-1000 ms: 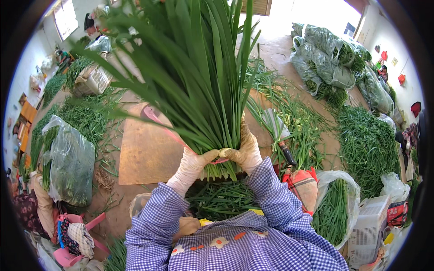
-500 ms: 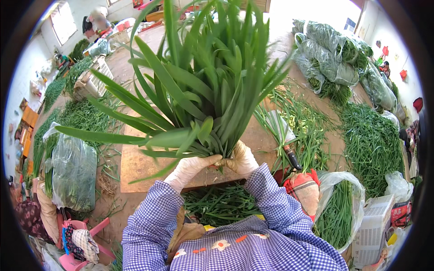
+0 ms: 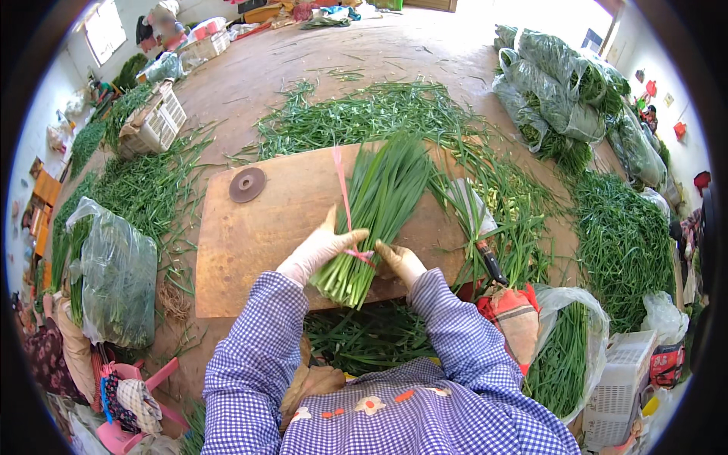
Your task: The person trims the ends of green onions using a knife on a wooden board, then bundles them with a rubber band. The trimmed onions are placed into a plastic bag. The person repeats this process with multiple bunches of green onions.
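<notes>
Step in hand looks like tying off — the bundle of green chives (image 3: 375, 220) lies flat on the wooden board (image 3: 250, 258), cut ends near, leaf tips fanning to the far side. A pink string (image 3: 345, 205) crosses the near end of the bundle and trails away over the board toward the far side.

Left hand (image 3: 322, 246), in a pale glove, sits against the left side of the bundle near the cut ends, thumb up, fingers curled on the stalks — grasping the bundle. Right hand (image 3: 400, 262), also gloved, is at the right side of the same spot, touching the stalks where the string crosses. I can't tell whether its fingers pinch the string or just press the bundle; the view is too small there.

Judgement: wrap is on, knot probably not finished. Next move calls for keeping the stalks squeezed with the left while the right pulls the string snug, without letting the cut ends splay.

Around it:
- dark round disc (image 3: 247, 184) on the far-left part of the board, well apart from the hands
- knife with a dark handle (image 3: 485, 254) just right of the board, blade among loose leaves
- loose chives on the floor (image 3: 364, 114) beyond the board
- bagged bundles (image 3: 561, 98) at far right, clear bag of greens (image 3: 114, 280) at near left
- white crate (image 3: 155, 125) at far left
</notes>
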Demonstrator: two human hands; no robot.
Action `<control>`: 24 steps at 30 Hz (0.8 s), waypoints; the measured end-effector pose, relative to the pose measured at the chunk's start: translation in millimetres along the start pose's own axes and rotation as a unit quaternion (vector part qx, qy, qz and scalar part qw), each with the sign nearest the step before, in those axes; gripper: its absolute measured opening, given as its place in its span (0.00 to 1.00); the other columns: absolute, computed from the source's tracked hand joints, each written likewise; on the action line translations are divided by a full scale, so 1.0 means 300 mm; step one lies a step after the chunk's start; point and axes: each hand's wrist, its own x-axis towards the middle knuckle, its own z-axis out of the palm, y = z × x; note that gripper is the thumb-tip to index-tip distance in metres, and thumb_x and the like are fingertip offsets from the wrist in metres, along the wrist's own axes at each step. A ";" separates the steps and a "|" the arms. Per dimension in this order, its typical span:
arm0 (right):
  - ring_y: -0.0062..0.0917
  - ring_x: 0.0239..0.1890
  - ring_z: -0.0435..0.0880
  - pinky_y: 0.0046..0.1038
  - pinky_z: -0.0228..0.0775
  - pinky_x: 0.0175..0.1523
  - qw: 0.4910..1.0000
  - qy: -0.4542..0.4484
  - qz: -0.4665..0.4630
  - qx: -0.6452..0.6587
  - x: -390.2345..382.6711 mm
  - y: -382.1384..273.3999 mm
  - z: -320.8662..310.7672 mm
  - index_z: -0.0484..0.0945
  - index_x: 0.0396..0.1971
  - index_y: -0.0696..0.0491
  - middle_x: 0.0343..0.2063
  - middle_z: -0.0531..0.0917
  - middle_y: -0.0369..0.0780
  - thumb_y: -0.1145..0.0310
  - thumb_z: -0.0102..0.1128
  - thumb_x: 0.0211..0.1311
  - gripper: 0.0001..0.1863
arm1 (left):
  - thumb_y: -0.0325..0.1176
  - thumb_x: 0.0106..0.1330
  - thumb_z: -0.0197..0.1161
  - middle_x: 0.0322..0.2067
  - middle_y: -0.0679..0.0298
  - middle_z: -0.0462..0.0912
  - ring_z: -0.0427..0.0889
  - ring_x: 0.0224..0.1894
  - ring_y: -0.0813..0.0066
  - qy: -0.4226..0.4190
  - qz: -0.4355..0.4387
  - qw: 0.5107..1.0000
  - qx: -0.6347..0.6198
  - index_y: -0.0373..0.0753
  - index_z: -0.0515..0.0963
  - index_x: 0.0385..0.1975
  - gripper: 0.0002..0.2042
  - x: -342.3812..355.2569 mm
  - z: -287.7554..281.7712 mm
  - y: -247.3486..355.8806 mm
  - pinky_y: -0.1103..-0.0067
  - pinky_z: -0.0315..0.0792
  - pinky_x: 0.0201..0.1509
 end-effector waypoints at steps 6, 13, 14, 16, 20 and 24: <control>0.39 0.30 0.82 0.35 0.75 0.37 0.836 0.160 -0.285 -0.441 -0.098 0.007 -0.001 0.78 0.38 0.56 0.26 0.83 0.45 0.59 0.57 0.61 0.15 | 0.51 0.50 0.73 0.57 0.49 0.69 0.71 0.58 0.64 -0.001 -0.019 0.998 -0.052 0.38 0.40 0.70 0.55 0.035 0.033 -0.167 0.71 0.66 0.61; 0.40 0.27 0.82 0.37 0.75 0.32 0.657 0.034 -0.328 -0.679 -0.167 0.063 0.065 0.71 0.43 0.58 0.33 0.80 0.46 0.61 0.58 0.57 0.19 | 0.45 0.42 0.79 0.62 0.44 0.61 0.63 0.64 0.59 -0.039 -0.061 0.995 0.072 0.36 0.34 0.70 0.63 0.020 0.075 -0.092 0.71 0.59 0.66; 0.40 0.26 0.82 0.36 0.76 0.30 0.632 0.062 -0.359 -0.684 -0.155 0.089 0.085 0.73 0.37 0.59 0.27 0.80 0.45 0.64 0.58 0.55 0.15 | 0.45 0.41 0.80 0.63 0.43 0.58 0.60 0.66 0.58 -0.015 -0.039 0.992 0.122 0.36 0.32 0.69 0.64 0.022 0.086 -0.135 0.71 0.57 0.68; 0.40 0.27 0.82 0.38 0.75 0.32 0.633 0.027 -0.311 -0.709 -0.153 0.092 0.085 0.75 0.34 0.57 0.24 0.80 0.44 0.61 0.60 0.55 0.14 | 0.46 0.37 0.81 0.66 0.42 0.53 0.52 0.70 0.56 0.009 -0.015 0.982 0.186 0.36 0.29 0.69 0.68 0.031 0.104 -0.171 0.72 0.51 0.71; 0.40 0.28 0.83 0.39 0.76 0.33 0.765 -0.018 -0.241 -0.597 -0.189 0.088 0.092 0.78 0.24 0.54 0.21 0.82 0.45 0.67 0.57 0.53 0.06 | 0.53 0.30 0.82 0.66 0.42 0.48 0.52 0.69 0.49 0.041 -0.015 0.974 0.221 0.43 0.29 0.70 0.72 0.037 0.127 -0.189 0.68 0.54 0.71; 0.23 0.19 0.78 0.28 0.73 0.30 0.917 -0.331 -0.017 -0.224 -0.292 0.037 0.178 0.83 0.34 0.57 0.18 0.81 0.38 0.60 0.64 0.56 0.15 | 0.51 0.31 0.82 0.67 0.44 0.48 0.53 0.69 0.53 0.044 0.029 0.989 0.141 0.42 0.28 0.70 0.72 0.070 0.104 -0.264 0.69 0.54 0.71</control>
